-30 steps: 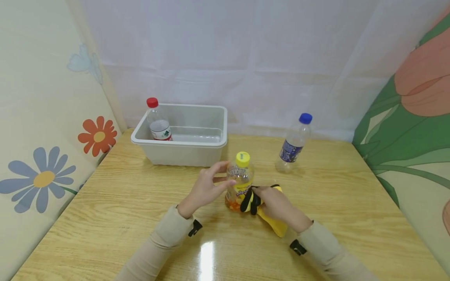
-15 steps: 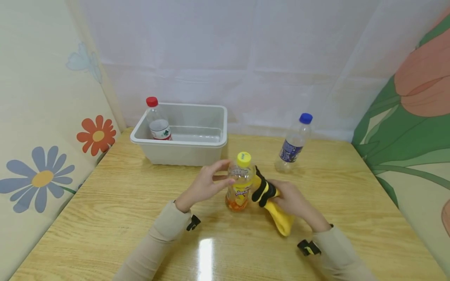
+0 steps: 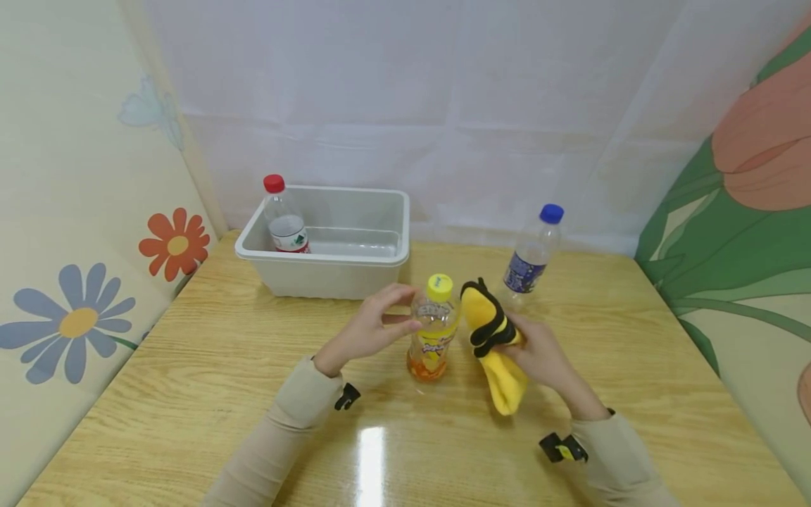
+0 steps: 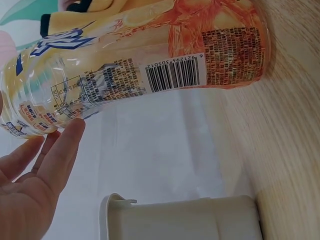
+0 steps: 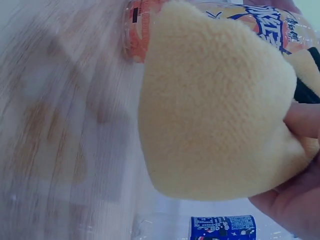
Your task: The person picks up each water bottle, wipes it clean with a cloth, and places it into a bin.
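the left hand [image 3: 366, 327] had its fingers curved round the upper part of a clear plastic bottle with a yellow cap [image 3: 434, 341], the thumb on the near side and the other fingers behind; the bottle, printed in yellow and orange, stood upright on the pale wood-grain desk [image 3: 222, 394] below those fingers. to the right of it, the right hand [image 3: 540, 353] had its fingers pinching a yellow fleecy cloth with black edging [image 3: 505, 384], bunched above the grip and drooping below it, near the bottle but apart from it. just beyond the right fingers stood a clear plastic bottle with a blue cap [image 3: 525, 273]. well beyond the left fingers and further left was a light grey rectangular plastic tub [image 3: 326, 277], with a clear plastic bottle with a red cap [image 3: 288, 232] at its left end.
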`<control>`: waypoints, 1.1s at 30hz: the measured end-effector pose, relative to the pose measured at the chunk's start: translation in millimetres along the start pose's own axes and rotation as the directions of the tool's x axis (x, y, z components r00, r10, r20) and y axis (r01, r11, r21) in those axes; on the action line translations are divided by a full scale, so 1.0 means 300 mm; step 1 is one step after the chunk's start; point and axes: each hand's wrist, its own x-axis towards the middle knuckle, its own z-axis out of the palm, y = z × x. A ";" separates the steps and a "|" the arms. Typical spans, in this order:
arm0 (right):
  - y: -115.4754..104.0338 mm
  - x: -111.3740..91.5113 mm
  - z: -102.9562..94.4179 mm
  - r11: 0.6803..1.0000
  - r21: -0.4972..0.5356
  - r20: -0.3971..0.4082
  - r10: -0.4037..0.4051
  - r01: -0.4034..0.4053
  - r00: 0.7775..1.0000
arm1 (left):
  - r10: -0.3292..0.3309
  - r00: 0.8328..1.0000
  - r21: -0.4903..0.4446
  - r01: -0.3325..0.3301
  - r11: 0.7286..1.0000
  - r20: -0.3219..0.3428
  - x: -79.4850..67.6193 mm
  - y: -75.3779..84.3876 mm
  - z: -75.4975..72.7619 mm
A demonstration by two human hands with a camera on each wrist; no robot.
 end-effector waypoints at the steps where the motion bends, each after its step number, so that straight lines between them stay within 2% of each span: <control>1: -0.002 0.000 -0.001 1.000 0.007 -0.011 0.000 0.000 1.000 | -0.003 1.000 -0.003 0.003 1.000 0.001 0.000 -0.001 0.000; 11: -0.027 -0.005 -0.001 0.994 0.107 -0.118 0.009 0.004 0.993 | -0.018 1.000 0.016 0.018 1.000 0.009 -0.001 0.000 -0.003; 15: -0.038 -0.004 -0.003 0.989 0.148 -0.156 -0.008 0.032 0.988 | -0.021 1.000 0.037 0.021 0.999 -0.007 -0.003 -0.001 0.003; 19: -0.041 -0.001 -0.002 0.976 0.197 -0.204 -0.048 0.089 0.978 | -0.050 0.994 0.070 0.057 0.996 -0.092 -0.005 0.000 0.023; 24: -0.050 0.003 -0.002 0.961 0.257 -0.225 -0.040 0.099 0.974 | -0.102 0.966 0.104 0.130 0.986 -0.238 -0.007 0.023 0.054; 28: -0.058 0.009 -0.001 0.944 0.308 -0.236 -0.043 0.117 0.971 | -0.052 0.954 0.152 0.101 0.983 -0.297 -0.004 0.035 0.073; 33: -0.071 0.019 0.003 0.911 0.374 -0.254 -0.082 0.176 0.964 | 0.000 0.951 0.200 0.065 0.978 -0.310 0.001 0.036 0.087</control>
